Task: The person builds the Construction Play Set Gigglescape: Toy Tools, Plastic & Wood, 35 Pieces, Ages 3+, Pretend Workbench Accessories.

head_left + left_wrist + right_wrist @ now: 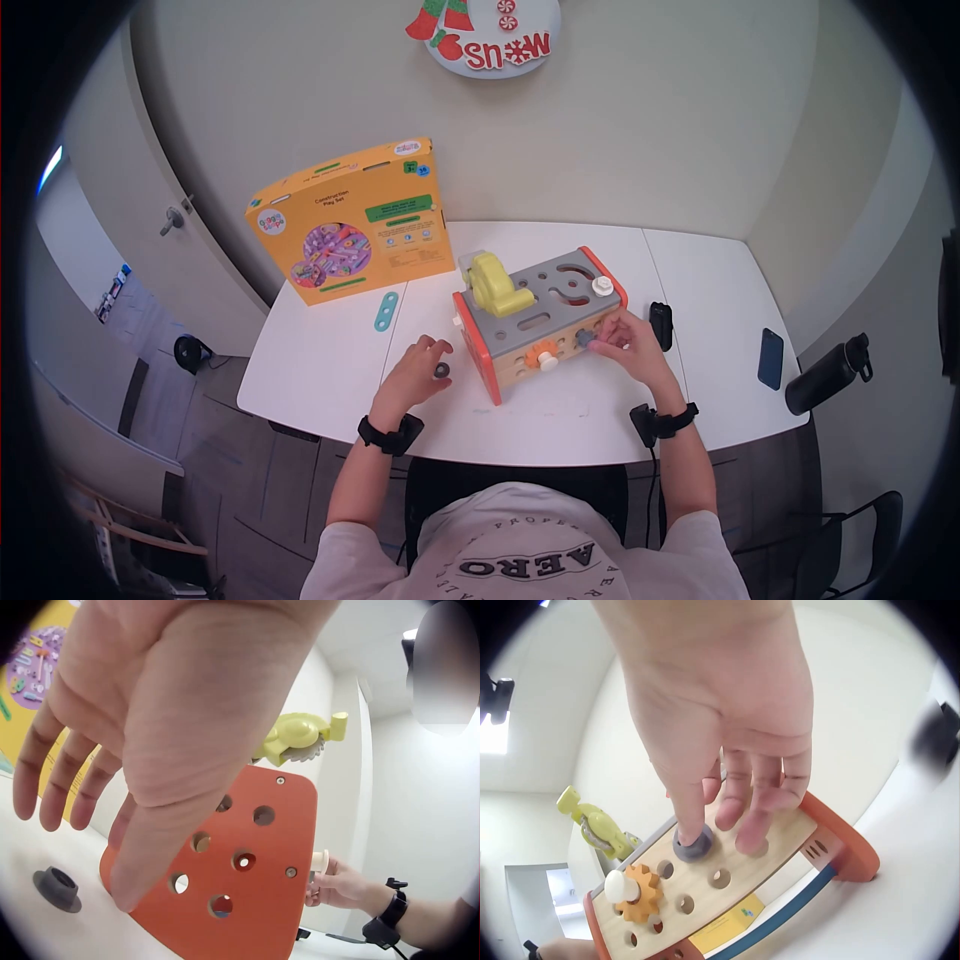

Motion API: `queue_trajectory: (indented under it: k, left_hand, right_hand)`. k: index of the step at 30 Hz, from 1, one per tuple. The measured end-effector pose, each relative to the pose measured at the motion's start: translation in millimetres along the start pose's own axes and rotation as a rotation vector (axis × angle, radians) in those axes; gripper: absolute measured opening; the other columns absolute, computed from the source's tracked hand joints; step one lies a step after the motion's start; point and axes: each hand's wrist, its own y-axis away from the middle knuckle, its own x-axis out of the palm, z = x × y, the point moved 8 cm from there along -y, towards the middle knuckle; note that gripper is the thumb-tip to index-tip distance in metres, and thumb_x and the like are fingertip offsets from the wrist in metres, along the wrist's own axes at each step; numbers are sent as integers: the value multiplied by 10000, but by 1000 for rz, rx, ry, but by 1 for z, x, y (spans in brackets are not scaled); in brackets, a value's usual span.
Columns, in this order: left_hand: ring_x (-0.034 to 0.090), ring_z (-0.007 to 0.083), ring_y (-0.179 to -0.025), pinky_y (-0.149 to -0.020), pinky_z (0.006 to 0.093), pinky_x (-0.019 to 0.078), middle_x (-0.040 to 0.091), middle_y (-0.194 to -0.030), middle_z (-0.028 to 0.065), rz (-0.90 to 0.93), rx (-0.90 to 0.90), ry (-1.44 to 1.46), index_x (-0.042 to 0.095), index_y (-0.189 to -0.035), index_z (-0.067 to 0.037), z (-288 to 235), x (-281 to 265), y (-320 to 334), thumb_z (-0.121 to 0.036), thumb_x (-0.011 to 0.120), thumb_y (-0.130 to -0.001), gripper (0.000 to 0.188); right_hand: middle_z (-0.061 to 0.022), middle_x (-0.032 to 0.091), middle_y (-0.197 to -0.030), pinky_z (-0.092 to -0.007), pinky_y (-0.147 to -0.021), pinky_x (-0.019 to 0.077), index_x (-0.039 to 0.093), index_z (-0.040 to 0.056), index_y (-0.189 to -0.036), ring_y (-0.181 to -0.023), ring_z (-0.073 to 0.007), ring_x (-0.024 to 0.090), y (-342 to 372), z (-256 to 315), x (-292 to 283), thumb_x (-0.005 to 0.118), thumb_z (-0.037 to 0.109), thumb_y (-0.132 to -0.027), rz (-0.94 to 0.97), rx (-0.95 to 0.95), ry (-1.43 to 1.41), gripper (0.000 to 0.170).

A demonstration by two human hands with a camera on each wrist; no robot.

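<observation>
A toy workbench (535, 320) with a grey top, wooden front and red end panels stands on the table. My right hand (633, 348) is at its front panel, the thumb pressing on a grey round flanged piece (694, 846) set against the wood. The other right fingers stretch out beside that piece. To its left on the panel sit an orange gear (643, 894) and a white bolt (621, 886). My left hand (408, 375) hovers close by a dark grey flanged toy nut (58, 889), its fingers extended and holding nothing. The nut lies on the table.
A yellow-green toy saw (492, 285) sits atop the workbench, and a white bolt head (602, 287) at its right end. The yellow box (350, 225) stands behind, near a teal strip (386, 311). A black case (660, 326), phone (770, 358) and black bottle (828, 374) are rightward.
</observation>
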Motion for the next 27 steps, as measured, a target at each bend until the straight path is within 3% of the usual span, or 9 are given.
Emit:
queue_trajectory:
  k: [8,15,19,23,27]
  left_hand:
    - [687,378,-1029,-931,439,562,670,-1080,176,65,9,-21,710,-1100,-50,21,30,-9,-11,813,-783,336]
    - [713,381,-963,-885,428,581,711,-1010,188,103,1,-28,722,-1017,-28,25,34,-9,-16,762,-824,198]
    - [743,325,-901,-847,391,597,744,-974,172,321,27,70,719,-977,-10,-8,26,1,-56,763,-866,129]
    - [737,196,-863,-800,325,592,743,-948,91,471,204,362,705,-1035,-12,-72,9,24,-148,798,-918,202]
    - [719,168,-845,-795,318,592,723,-925,64,444,341,495,659,-1051,-21,-123,-6,43,-129,803,-920,222]
  right_hand:
    - [58,526,-646,-214,-535,393,570,56,-800,-592,-19,477,-1,-3,2,875,140,-878,-85,57,174,326]
    - [37,575,-664,-245,-549,414,632,46,-835,-605,-51,513,8,15,13,836,216,-923,203,82,242,279]
    - [26,627,-708,-231,-583,449,651,52,-880,-646,-54,578,25,37,36,824,232,-935,462,50,249,255]
    - [2,664,-745,-242,-612,475,675,53,-940,-682,-93,617,42,64,69,821,274,-937,635,34,231,265]
    - [-51,715,-849,-274,-635,538,678,35,-1003,-771,-146,705,49,101,95,833,234,-922,569,-112,118,265]
